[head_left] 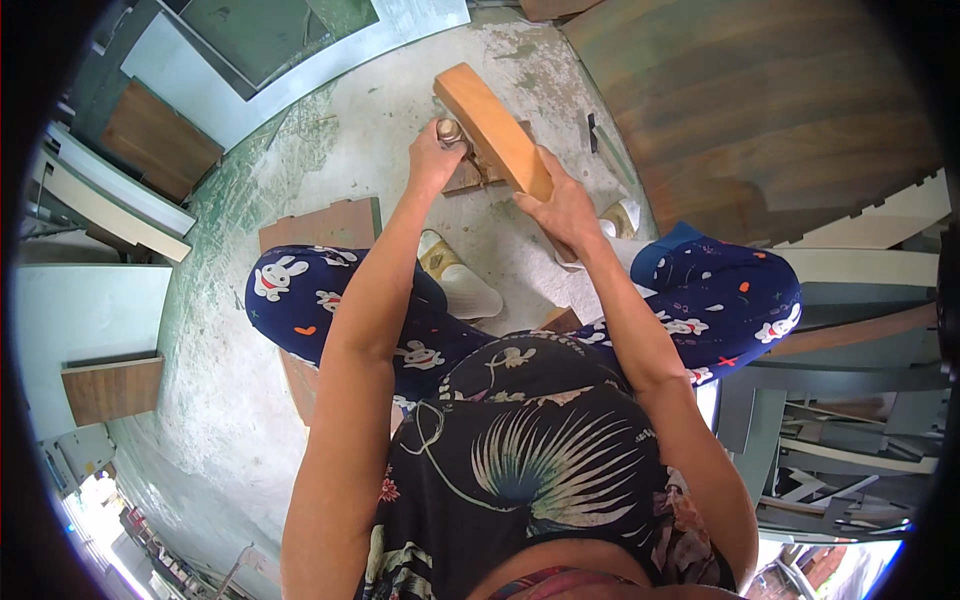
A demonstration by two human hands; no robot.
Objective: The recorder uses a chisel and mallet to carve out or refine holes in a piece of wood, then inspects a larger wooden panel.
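Observation:
My right hand [568, 208] is wrapped round the near end of a long, squared orange-brown wooden block [488, 118], which slants up and away to the left. Beside the block, my left hand [436, 158] is closed on a round-ended hand tool [449, 131] whose tan top and metal-looking ring stick out above the fist. Its lower part is mostly hidden; a dark, thin shape shows below the fingers. Under both hands a small brown wooden board [466, 181] lies on the floor, partly covered by the block.
My feet in tan slippers [437, 256] flank the work spot. A brown board [330, 222] lies by my left knee. A large wood-grain panel [760, 110] stands at the far right. Stacked offcuts [850, 430] fill the right side; pale panels [100, 310] stand at the left.

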